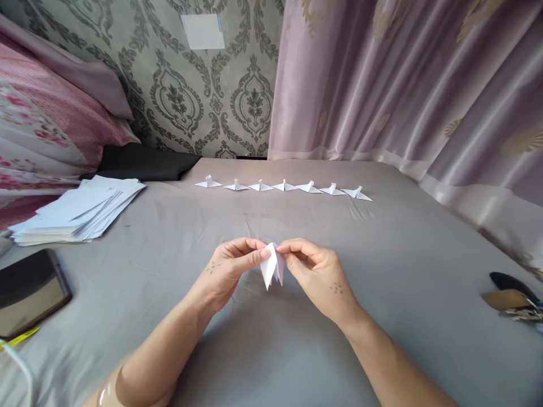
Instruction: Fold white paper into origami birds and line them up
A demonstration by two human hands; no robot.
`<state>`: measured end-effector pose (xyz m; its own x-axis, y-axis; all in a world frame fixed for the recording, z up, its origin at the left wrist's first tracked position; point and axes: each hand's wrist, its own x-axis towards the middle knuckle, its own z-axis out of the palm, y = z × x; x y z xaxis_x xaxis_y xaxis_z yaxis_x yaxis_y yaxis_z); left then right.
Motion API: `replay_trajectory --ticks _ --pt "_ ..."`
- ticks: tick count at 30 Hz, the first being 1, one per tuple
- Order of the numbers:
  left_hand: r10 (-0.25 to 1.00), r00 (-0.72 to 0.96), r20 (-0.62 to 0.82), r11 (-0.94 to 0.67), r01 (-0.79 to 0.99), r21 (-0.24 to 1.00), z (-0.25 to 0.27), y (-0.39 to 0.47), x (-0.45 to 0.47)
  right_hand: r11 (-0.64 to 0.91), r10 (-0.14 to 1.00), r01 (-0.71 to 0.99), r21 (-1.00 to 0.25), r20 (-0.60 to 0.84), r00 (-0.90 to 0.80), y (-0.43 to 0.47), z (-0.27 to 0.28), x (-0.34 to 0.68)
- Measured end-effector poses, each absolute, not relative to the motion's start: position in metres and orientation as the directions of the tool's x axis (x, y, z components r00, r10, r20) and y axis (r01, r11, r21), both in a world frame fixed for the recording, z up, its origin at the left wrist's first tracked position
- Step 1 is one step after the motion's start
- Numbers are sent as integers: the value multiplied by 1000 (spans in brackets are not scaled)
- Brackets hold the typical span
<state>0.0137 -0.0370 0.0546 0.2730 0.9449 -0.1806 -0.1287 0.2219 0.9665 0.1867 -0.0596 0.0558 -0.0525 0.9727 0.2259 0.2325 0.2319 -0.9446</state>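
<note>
A small piece of folded white paper (268, 267) is held up above the grey cloth surface, its pointed flaps hanging down. My left hand (231, 265) pinches its upper left side between thumb and fingers. On the other side, my right hand (316, 271) has thumb and index finger closed on its upper right edge. The fingertips behind the paper are partly hidden. Beyond both hands, several small folded white paper figures (284, 185) stand in a row across the cloth.
A stack of white paper sheets (80, 212) lies at the left, with a dark phone (34, 291) nearer me. Behind the stack is a black cloth or bag (144, 161). Scissors-like items and a brown piece (504, 299) lie at the right edge. Curtains (360, 79) hang behind.
</note>
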Motion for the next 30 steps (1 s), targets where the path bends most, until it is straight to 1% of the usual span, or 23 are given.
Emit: replay_trajectory --ticks 5,15,19,25,27,30 --pt "940 280 -194 239 -135 962 50 -38 14 207 978 200 -958 196 -71 -58 52 185" --pt "958 215 -190 216 -103 971 53 -39 14 196 978 194 -961 176 -114 -61 59 187" --pt "967 187 -173 189 -75 979 57 -41 15 127 990 172 -977 116 -77 -61 62 186" --pt "970 191 -147 159 -46 986 57 -41 15 -38 999 81 -996 -41 -35 -57 58 187" --pt "973 177 -146 153 -28 988 57 -41 15 -58 997 60 -997 -61 -40 -55 56 188" --pt "982 153 -114 115 0 993 57 -42 16 -48 998 57 -997 -51 -42 -53 53 189"
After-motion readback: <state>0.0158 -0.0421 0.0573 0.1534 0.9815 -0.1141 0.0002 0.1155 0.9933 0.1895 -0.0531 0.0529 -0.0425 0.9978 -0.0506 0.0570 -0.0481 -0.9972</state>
